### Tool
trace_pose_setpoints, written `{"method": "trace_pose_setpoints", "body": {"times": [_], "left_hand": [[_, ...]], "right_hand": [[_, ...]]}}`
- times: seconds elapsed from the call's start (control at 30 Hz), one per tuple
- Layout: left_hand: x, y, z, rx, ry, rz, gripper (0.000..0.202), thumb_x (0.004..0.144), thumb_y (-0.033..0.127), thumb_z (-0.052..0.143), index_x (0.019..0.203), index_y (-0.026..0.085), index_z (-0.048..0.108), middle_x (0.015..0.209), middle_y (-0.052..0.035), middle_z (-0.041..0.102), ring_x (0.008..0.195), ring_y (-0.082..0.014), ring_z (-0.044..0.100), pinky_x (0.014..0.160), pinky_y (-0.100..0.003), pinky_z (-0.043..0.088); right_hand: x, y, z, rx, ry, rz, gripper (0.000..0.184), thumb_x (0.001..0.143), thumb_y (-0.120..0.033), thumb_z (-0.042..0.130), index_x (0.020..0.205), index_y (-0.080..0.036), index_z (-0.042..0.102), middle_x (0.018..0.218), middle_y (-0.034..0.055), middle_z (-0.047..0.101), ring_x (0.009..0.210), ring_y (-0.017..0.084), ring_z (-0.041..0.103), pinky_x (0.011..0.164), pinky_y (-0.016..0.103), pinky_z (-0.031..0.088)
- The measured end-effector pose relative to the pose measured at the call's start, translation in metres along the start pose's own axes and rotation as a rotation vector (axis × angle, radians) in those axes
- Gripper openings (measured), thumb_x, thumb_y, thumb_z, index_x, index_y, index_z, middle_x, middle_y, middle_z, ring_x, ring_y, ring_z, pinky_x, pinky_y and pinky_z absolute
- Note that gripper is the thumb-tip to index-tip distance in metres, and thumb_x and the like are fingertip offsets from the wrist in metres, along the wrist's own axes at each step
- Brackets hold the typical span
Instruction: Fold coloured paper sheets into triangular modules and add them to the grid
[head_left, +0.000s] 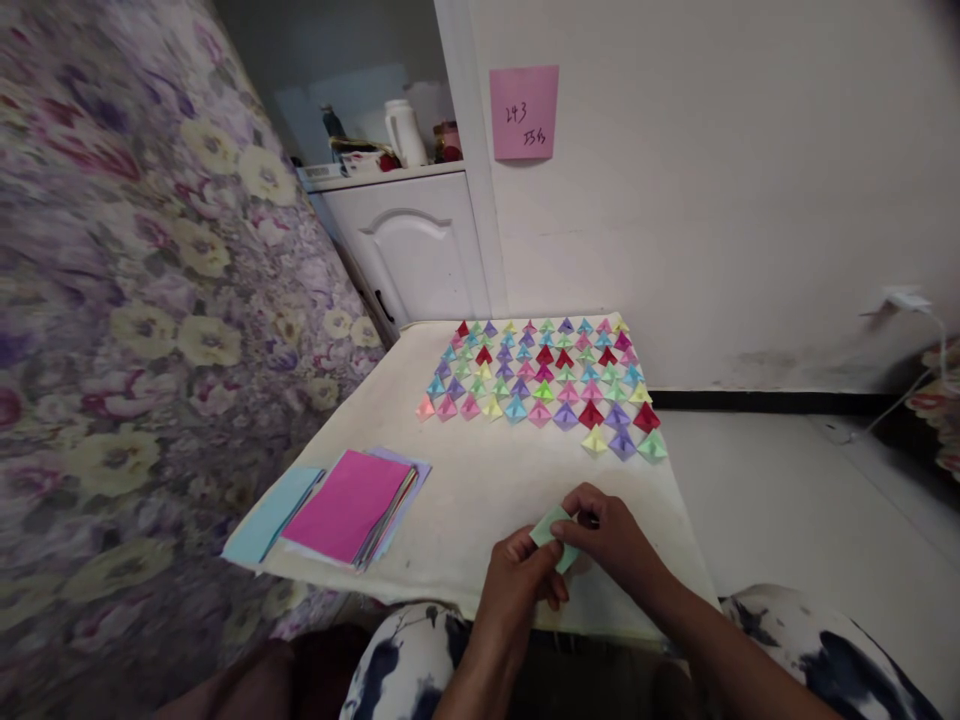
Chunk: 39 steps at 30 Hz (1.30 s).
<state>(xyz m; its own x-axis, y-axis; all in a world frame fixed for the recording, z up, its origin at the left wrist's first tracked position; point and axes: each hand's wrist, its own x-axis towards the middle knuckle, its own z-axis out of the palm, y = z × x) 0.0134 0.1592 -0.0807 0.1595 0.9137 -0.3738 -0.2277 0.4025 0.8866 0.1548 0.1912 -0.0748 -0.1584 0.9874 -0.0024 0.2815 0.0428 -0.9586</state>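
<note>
Both hands meet over the near edge of a low cream table point(465, 480). Between them is a small pale green paper piece point(553, 534), partly folded. My left hand point(517, 585) pinches its lower side with closed fingers. My right hand point(611, 535) grips its upper right side, fingers curled over it. Further back on the table lie several rows of small folded paper shapes point(544, 385) in red, pink, purple, blue, green and yellow. To the left lies a stack of coloured paper sheets point(349, 505) with a magenta sheet on top.
A flowered bedspread point(135, 300) rises along the left. A light blue sheet point(270, 515) hangs over the table's left corner. Behind are a white cabinet point(409, 250) with bottles on it, a pink note point(523, 112) on the wall, and a charger with cable point(911, 305) at right.
</note>
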Motion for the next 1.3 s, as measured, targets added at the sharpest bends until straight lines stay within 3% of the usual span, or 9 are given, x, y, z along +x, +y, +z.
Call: {"method": "trace_pose_setpoints", "body": {"times": [0.2,0.37,0.63,0.83,1.07,1.3], "left_hand": [[-0.002,0.003,0.003,-0.042,0.022,0.009,0.028,0.067,0.035,0.068,0.078,0.010,0.063,0.038,0.0020,0.054,0.034,-0.0083,0.046,0.037,-0.018,0.031],[-0.004,0.005,0.004,-0.112,0.028,0.014,0.028,0.069,0.036,0.068,0.080,0.011,0.063,0.040,0.0014,0.056,0.035,-0.0095,0.049,0.038,-0.018,0.033],[-0.004,0.009,-0.003,-0.159,-0.017,0.016,0.023,0.075,0.028,0.060,0.086,0.007,0.062,0.043,-0.0033,0.061,0.036,-0.0096,0.051,0.040,-0.017,0.038],[-0.007,0.013,-0.006,-0.255,-0.059,0.014,0.017,0.075,0.024,0.057,0.080,0.009,0.061,0.054,-0.0039,0.062,0.046,-0.0134,0.059,0.046,-0.021,0.044],[-0.009,0.018,-0.007,-0.367,-0.072,-0.010,0.024,0.076,0.030,0.055,0.080,0.007,0.063,0.061,-0.0065,0.064,0.055,-0.0179,0.064,0.052,-0.025,0.048],[-0.009,0.016,-0.006,-0.231,-0.022,0.030,0.026,0.080,0.033,0.059,0.082,0.008,0.061,0.056,-0.0044,0.063,0.053,-0.0139,0.063,0.051,-0.021,0.048]], "right_hand": [[-0.006,-0.005,0.004,0.030,0.076,-0.135,0.008,0.067,-0.016,0.064,0.066,-0.019,0.056,0.075,-0.0017,0.052,0.059,0.010,0.043,0.055,0.022,0.036],[-0.009,-0.008,0.006,0.040,0.085,-0.154,0.005,0.068,-0.015,0.064,0.067,-0.019,0.062,0.087,0.0011,0.056,0.066,0.012,0.049,0.060,0.023,0.039],[-0.011,-0.009,0.003,-0.001,0.021,-0.220,0.014,0.073,-0.013,0.059,0.076,-0.022,0.069,0.092,0.0030,0.056,0.075,0.014,0.055,0.064,0.023,0.042],[-0.014,-0.008,0.000,-0.025,-0.035,-0.336,0.024,0.076,-0.009,0.054,0.085,-0.024,0.070,0.091,0.0036,0.056,0.082,0.015,0.057,0.067,0.024,0.044],[-0.012,-0.003,-0.003,-0.111,-0.043,-0.471,0.029,0.078,-0.007,0.049,0.093,-0.024,0.068,0.096,0.0054,0.055,0.084,0.016,0.057,0.072,0.027,0.046],[-0.014,-0.003,-0.002,-0.107,-0.063,-0.495,0.031,0.080,-0.007,0.046,0.097,-0.024,0.066,0.102,0.0067,0.052,0.090,0.017,0.055,0.077,0.030,0.045]]}}
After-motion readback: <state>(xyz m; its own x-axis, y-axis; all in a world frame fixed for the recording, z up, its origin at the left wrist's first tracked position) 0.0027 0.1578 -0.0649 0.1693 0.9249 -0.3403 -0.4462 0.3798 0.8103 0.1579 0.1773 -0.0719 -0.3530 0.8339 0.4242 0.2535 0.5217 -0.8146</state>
